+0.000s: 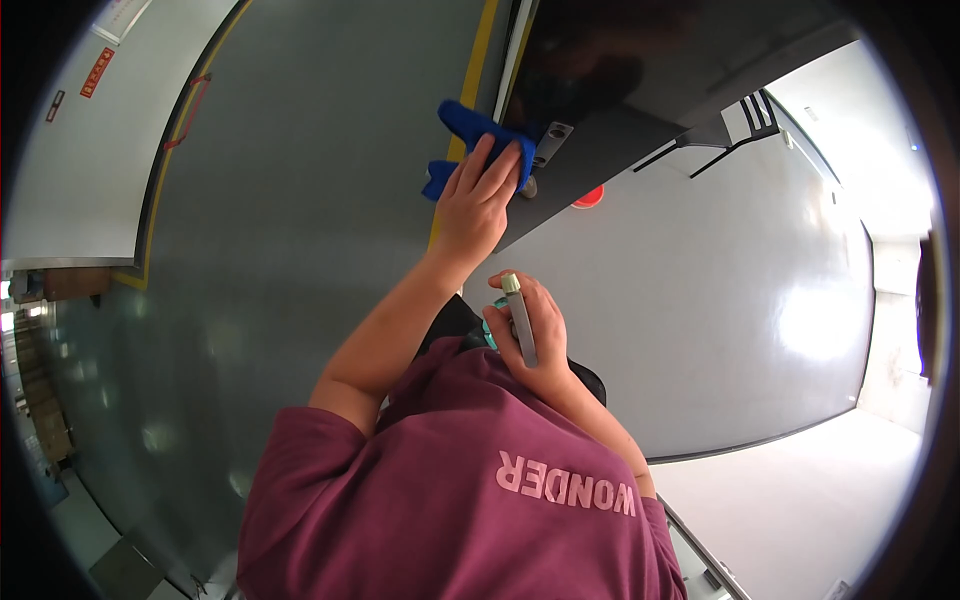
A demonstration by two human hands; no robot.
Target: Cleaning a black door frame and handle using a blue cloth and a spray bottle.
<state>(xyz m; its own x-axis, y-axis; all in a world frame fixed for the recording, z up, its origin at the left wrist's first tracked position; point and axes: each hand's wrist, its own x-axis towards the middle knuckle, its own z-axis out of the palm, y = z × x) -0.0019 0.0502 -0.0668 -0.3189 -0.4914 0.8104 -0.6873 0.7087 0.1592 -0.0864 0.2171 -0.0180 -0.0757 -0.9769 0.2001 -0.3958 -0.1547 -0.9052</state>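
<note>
My left hand presses a blue cloth against the edge of a dark glossy door or panel, its fingers spread over the cloth. Just right of the cloth, a metal plate with two round openings is set in that edge. A small rounded grey thing shows below the plate, partly hidden by the fingers. Close to my body, my right hand is wrapped around what looks like a spray bottle, with a grey top and a pale green nozzle. Teal parts show beneath it, mostly hidden by the hand.
Right of the dark panel, a red round container and a black chair stand on the grey floor. Yellow lines run along the floor at left. A white wall or panel with a red handle-like frame near its base is farther left.
</note>
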